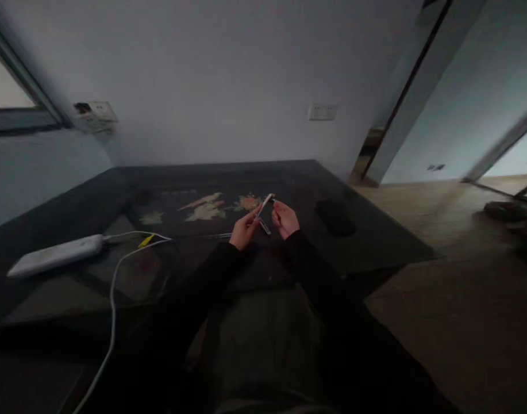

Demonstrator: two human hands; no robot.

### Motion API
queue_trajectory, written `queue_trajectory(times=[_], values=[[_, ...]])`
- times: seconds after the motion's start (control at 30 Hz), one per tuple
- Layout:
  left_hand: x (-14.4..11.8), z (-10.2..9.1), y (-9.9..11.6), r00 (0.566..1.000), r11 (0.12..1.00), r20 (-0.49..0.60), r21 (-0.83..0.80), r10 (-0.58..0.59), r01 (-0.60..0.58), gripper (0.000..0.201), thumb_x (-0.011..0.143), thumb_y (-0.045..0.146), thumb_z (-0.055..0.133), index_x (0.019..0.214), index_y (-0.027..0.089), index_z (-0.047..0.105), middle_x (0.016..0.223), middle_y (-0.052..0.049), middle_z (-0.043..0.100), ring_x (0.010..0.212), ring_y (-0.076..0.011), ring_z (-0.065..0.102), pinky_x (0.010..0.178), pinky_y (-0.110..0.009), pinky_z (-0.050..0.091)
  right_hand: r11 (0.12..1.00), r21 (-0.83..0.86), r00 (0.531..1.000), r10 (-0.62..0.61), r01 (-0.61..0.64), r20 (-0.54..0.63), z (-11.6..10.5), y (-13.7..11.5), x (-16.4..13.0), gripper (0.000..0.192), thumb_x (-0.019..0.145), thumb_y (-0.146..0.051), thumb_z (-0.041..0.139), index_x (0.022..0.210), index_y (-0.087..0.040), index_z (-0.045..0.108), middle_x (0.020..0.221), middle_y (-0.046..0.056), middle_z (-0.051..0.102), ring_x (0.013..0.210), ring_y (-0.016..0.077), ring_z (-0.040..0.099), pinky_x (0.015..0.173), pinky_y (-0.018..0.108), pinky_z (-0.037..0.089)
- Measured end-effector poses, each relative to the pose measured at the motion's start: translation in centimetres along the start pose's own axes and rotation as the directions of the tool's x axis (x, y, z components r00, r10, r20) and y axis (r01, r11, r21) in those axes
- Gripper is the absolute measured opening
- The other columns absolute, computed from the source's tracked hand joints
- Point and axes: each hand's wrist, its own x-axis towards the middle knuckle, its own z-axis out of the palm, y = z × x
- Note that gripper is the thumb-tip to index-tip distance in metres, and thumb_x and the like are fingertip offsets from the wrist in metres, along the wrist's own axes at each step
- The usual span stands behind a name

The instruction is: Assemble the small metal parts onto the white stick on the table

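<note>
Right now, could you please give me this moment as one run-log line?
left hand: holds pale pen | right hand: at pen's tip | table: white power bank, cable, dark case

Dim, murky view, window [4,86] daylight at left, blur and warping toward edges.

dark glass table [375,241] | white power bank [56,256] with cable [113,287]; black oblong object [335,217]

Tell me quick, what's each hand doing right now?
Left hand: closed on a slim white pen-like stick.
Right hand: fingers pinching the stick's upper end.
</note>
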Motion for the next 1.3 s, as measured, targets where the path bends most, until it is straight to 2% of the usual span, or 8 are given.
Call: queue_trajectory(times=[0.2, 0.47, 0.67, 0.9, 1.3], values=[[-0.26, 0.12, 0.6, 0.998, 0.991, 0.054, -0.129, -0.011, 0.018, 0.059, 0.088, 0.035, 0.051, 0.141, 0.01, 0.043, 0.055, 0.007, 0.038, 0.049, -0.0061, 0.03, 0.049, -0.017, 0.029, 1.0, -0.009, 1.0, -0.006, 0.007, 0.019, -0.29, 0.11, 0.11, 0.047, 0.057, -0.055, 0.078, 0.078, -0.018, 0.057, 0.042, -0.011, 0.039, 0.036, 0.0026, 0.025, 0.038, 0.02, 0.014], [-0.54, 0.33, 0.9, 0.988, 0.967, 0.155, -0.253, 0.013, 0.027, 0.062, 0.088, 0.041, 0.052, 0.143, 0.014, 0.04, 0.056, 0.007, 0.038, 0.044, -0.0048, 0.029, 0.043, -0.017, 0.024, 0.999, -0.024, 1.0, 0.023, -0.022, 0.014, -0.44, -0.24, 0.08, 0.049, 0.064, -0.053, 0.075, 0.094, -0.016, 0.064, 0.043, -0.012, 0.035, 0.036, 0.0027, 0.021, 0.04, 0.023, 0.01], [-0.29, 0.25, 0.87, 0.991, 0.968, 0.135, -0.247, -0.019, 0.052, 0.062, 0.088, 0.038, 0.054, 0.143, 0.014, 0.04, 0.055, 0.008, 0.038, 0.044, -0.0046, 0.029, 0.043, -0.017, 0.025, 1.0, -0.02, 0.999, 0.023, -0.022, 0.03, -0.39, -0.22, 0.1, 0.048, 0.061, -0.053, 0.076, 0.088, -0.016, 0.062, 0.042, -0.011, 0.036, 0.036, 0.0026, 0.022, 0.04, 0.023, 0.009], [-0.18, -0.02, 0.57, 0.997, 0.988, 0.057, -0.139, -0.06, 0.068, 0.058, 0.088, 0.032, 0.053, 0.142, 0.014, 0.042, 0.055, 0.007, 0.039, 0.046, -0.0047, 0.03, 0.044, -0.016, 0.026, 1.0, -0.021, 0.999, 0.013, -0.012, 0.036, -0.29, 0.02, 0.11, 0.047, 0.06, -0.052, 0.077, 0.085, -0.017, 0.058, 0.042, -0.011, 0.039, 0.035, 0.0025, 0.023, 0.039, 0.022, 0.009], [-0.49, 0.14, 0.81, 0.991, 0.964, 0.128, -0.259, -0.029, 0.061, 0.064, 0.087, 0.04, 0.055, 0.143, 0.015, 0.04, 0.055, 0.008, 0.038, 0.044, -0.0046, 0.03, 0.043, -0.017, 0.025, 0.999, -0.033, 1.0, 0.005, -0.004, 0.016, -0.36, -0.03, 0.13, 0.049, 0.06, -0.054, 0.076, 0.088, -0.017, 0.06, 0.043, -0.011, 0.038, 0.036, 0.0029, 0.024, 0.039, 0.022, 0.011]])
